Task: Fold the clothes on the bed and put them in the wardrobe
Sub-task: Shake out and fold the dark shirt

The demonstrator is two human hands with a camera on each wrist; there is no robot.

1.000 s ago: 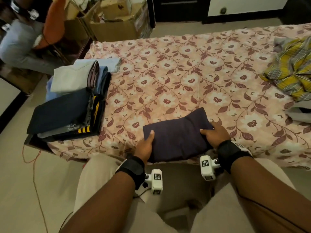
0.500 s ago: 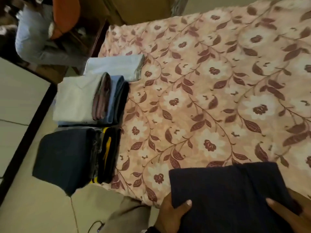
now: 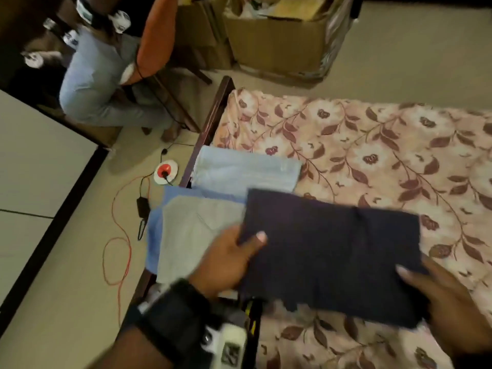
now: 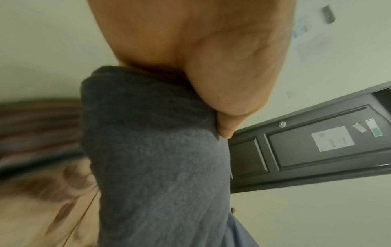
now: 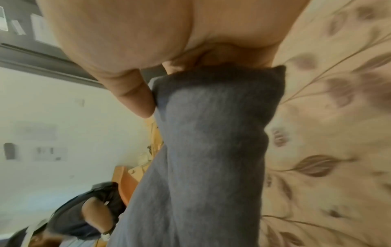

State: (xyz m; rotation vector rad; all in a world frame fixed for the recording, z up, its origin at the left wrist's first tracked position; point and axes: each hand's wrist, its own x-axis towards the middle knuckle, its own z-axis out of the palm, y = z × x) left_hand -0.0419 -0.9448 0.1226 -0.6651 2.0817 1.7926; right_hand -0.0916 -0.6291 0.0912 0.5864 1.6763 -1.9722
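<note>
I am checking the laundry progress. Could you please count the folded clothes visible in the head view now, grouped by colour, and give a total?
Dark navy: 1, the dark folded garment held by the left hand and right hand
Light blue: 2, light blue garment and blue garment
Grey: 1, grey garment
Total: 4; a dark item below is mostly hidden, not counted.

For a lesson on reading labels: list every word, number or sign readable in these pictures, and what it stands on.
No text can be read.
White paper on the dark door: print blurred.
Small stickers beside it: too small.
Square black-and-white marker on the wrist camera: a pattern, no words.
Folded dark garment: no label shows.
</note>
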